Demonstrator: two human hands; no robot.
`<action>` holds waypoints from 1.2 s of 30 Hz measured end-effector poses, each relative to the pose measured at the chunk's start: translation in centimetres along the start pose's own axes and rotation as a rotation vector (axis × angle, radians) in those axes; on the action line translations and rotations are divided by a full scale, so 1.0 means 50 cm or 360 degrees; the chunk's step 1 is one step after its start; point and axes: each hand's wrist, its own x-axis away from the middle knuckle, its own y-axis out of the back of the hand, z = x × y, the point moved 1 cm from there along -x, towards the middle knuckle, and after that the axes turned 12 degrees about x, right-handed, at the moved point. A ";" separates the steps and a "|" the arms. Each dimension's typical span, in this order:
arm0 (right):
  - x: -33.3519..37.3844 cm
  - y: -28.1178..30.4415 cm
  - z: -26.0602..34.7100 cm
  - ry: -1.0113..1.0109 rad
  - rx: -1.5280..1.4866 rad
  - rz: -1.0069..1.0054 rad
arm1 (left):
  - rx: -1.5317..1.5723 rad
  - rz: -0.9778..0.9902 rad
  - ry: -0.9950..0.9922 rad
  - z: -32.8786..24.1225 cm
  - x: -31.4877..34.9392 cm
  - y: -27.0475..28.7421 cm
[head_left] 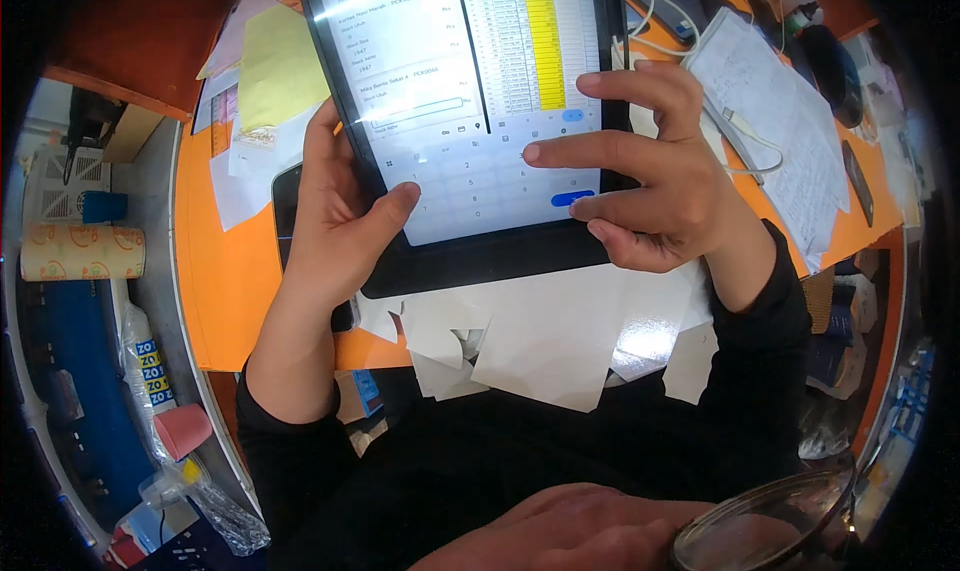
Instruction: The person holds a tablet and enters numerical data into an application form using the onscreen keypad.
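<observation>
Tablet (pixel 475 111): above the orange surface (pixel 235 301), over loose white sheets (pixel 545 346); phone (pixel 284 211) on the surface beside the left hand.
Left hand (pixel 345 221): grip closed on the tablet's left edge, thumb over the lower screen corner, fingers behind.
Right hand (pixel 665 171): grip spread wide, nothing held; fingers over the right half of the screen. Can't tell which tip touches.
Done: tablet on, split view up, list left, spreadsheet (pixel 508 56) right, number keypad (pixel 470 183) open. Looks like mid-entry, my read.
Left: outlined entry field (pixel 418 114) looks unfilled, so a number probably still has to go in. Total remaining: can't tell, list runs off frame.
Tablet heading: screen up, keypad edge toward the person, top away.
Long axis: near-to-far by my read, far end leaning slightly left; top cropped.
</observation>
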 end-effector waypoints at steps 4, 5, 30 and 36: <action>-0.002 0.002 0.001 0.0009 0.0033 0.0006 | -0.0005 0.0001 0.0016 -0.005 -0.001 -0.001; -0.001 0.002 0.001 0.0009 0.0039 0.0009 | -0.0022 0.0015 0.0019 -0.005 -0.002 -0.001; 0.003 -0.037 0.063 -0.0190 0.0493 0.0419 | -0.0183 0.0051 -0.0166 0.017 0.000 -0.008; 0.005 -0.044 0.068 -0.0213 0.0432 0.0435 | -0.0023 0.0038 -0.0070 0.010 0.001 -0.010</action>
